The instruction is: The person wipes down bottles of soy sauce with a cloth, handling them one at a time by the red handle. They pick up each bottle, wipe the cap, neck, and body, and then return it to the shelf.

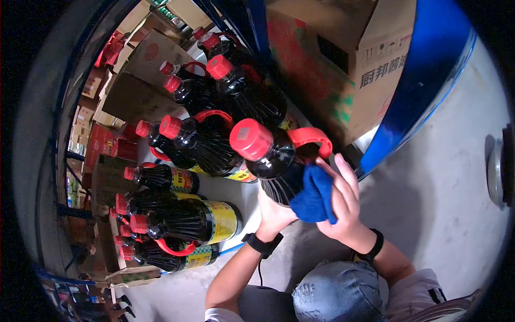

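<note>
Item: dark sauce bottle [273, 166] with red cap and red handle, nearest of the group, upright at the edge of the shelf [228, 188]. My left hand [272, 214] is closed around its lower body from beneath. My right hand [343, 201], fingers curled, presses a blue cloth [316, 196] against its side. Behind: more matching bottles [198, 139], upright and lying. Cardboard box [343, 59] at right, behind the bottles.
</note>
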`<state>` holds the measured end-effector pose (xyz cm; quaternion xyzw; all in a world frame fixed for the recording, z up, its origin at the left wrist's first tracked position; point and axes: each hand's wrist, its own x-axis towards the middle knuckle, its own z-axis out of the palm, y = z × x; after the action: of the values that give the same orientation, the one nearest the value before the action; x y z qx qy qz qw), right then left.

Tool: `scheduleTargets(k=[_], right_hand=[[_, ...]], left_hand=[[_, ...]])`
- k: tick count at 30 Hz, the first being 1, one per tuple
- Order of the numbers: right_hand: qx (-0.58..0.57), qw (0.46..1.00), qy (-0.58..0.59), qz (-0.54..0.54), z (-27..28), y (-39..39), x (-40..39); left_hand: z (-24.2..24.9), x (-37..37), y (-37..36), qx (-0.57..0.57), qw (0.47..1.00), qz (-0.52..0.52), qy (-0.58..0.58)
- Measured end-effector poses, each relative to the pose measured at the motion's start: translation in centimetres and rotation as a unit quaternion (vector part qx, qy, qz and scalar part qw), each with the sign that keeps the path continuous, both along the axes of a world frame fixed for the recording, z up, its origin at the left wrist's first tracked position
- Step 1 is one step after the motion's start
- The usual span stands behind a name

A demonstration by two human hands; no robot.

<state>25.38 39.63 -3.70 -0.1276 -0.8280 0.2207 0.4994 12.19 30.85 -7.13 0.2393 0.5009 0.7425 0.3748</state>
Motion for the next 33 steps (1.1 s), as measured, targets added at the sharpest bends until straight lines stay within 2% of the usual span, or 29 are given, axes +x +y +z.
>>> scheduleTargets(k=[2, 4, 6, 7, 8, 10, 12, 14, 15, 16, 17, 18, 20, 22, 24, 26, 28, 30, 32, 33], right_hand=[[-0.046, 0.999, 0.008, 0.012, -1.7, 0.0, 0.5], [-0.058, 0.998, 0.000, 0.012, -1.3, 0.1, 0.6], [-0.066, 0.995, 0.071, 0.029, 0.5, 0.1, 0.5], [-0.072, 0.991, 0.110, 0.027, 2.7, 0.1, 0.0], [-0.028, 0.993, 0.108, 0.033, 5.1, 0.7, -0.5], [-0.076, 0.989, 0.078, 0.099, 7.4, 1.6, -2.5], [-0.186, 0.969, 0.064, 0.147, 8.3, 0.5, -4.7], [-0.175, 0.971, 0.099, 0.133, 8.2, -0.1, -5.4], [-0.186, 0.973, 0.103, 0.090, 7.8, -0.6, -5.6], [-0.195, 0.974, 0.104, 0.050, 7.2, -1.0, -5.8], [-0.137, 0.983, 0.120, -0.006, 6.4, -1.2, -6.0], [-0.153, 0.980, 0.123, 0.005, 6.2, -1.4, -5.7], [-0.056, 0.992, 0.116, 0.011, 6.1, -1.2, -5.1], [0.096, 0.993, 0.067, 0.034, 4.8, -1.3, -4.3], [0.191, 0.980, -0.015, 0.055, 2.9, -1.5, -3.4], [0.214, 0.970, -0.119, 0.004, 5.1, -1.9, -3.3], [0.286, 0.951, -0.106, -0.051, 7.7, -1.7, -4.4], [0.296, 0.929, -0.199, -0.098, 10.9, -2.6, -5.3], [0.338, 0.913, -0.205, -0.099, 11.7, -1.8, -6.6], [0.368, 0.901, -0.210, -0.096, 11.6, -1.5, -7.0]], left_hand=[[-0.3, -0.5, -1.4, -0.010, 0.977, -0.004, 0.214], [0.2, -0.5, -1.8, -0.033, 0.976, -0.006, 0.215], [0.7, -0.2, -1.9, -0.039, 0.970, -0.005, 0.241], [1.4, 0.0, -1.7, -0.040, 0.979, -0.015, 0.197], [1.2, -0.2, -1.7, -0.068, 0.973, 0.011, 0.222], [2.3, 0.8, -1.4, -0.013, 0.961, 0.061, 0.270], [1.4, 0.7, -0.8, -0.025, 0.951, 0.079, 0.299], [1.0, 0.8, -0.4, 0.010, 0.953, 0.076, 0.292], [2.1, 1.3, -0.2, -0.013, 0.966, 0.068, 0.249], [2.9, 1.5, -0.4, 0.001, 0.960, 0.081, 0.269], [3.1, 1.7, -0.6, -0.019, 0.957, 0.086, 0.278], [3.2, 2.0, -0.9, -0.040, 0.954, 0.091, 0.283], [0.6, 1.5, -1.1, -0.028, 0.959, 0.080, 0.272], [0.1, 1.2, -0.9, -0.005, 0.962, 0.084, 0.260], [0.3, 1.4, -1.1, 0.005, 0.962, 0.108, 0.252], [0.5, 1.8, -1.4, 0.014, 0.963, 0.130, 0.234], [1.1, 1.9, -1.3, -0.103, 0.927, 0.141, 0.333], [1.2, 2.7, -0.9, -0.065, 0.934, 0.160, 0.313], [1.4, 2.9, -0.9, -0.113, 0.906, 0.189, 0.361], [1.7, 2.9, -1.1, -0.115, 0.911, 0.179, 0.353]])
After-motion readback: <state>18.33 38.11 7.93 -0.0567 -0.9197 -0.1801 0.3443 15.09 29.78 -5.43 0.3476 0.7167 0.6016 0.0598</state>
